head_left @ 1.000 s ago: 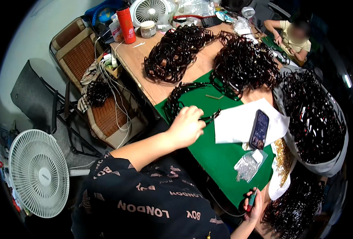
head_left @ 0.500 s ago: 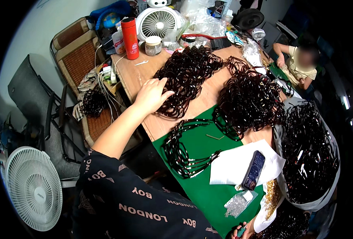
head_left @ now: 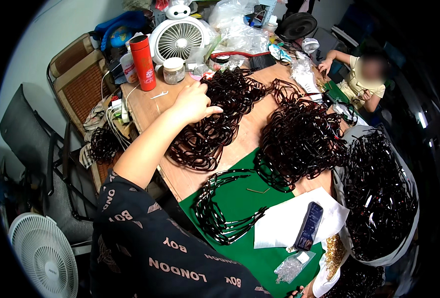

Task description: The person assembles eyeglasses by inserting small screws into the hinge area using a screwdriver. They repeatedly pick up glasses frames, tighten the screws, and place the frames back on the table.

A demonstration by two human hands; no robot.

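I see the left hand [head_left: 194,103] resting against the left side of a pile of dark, glossy loops [head_left: 225,124] at the upper centre of the frame. Its fingers are bent and its thumb stands out to the right; the fingertips are hard to make out, so I can't tell whether it has hold of any loops. At the lower edge, right of centre, I get only part of the right hand [head_left: 307,290], its fingers curled about a green-handled tool [head_left: 298,294].

A second loop pile [head_left: 302,141] sits right of centre on the wooden tabletop [head_left: 248,131]. On the green mat [head_left: 259,258], below centre, I make out a curved bundle of dark strands [head_left: 212,208] and a bent metal rod [head_left: 257,190]. To their right lies white paper [head_left: 282,223] with a phone [head_left: 309,226] on it, and below that a clear bag [head_left: 292,268] of small pieces. A sack [head_left: 345,223] full of black strips fills the right side.
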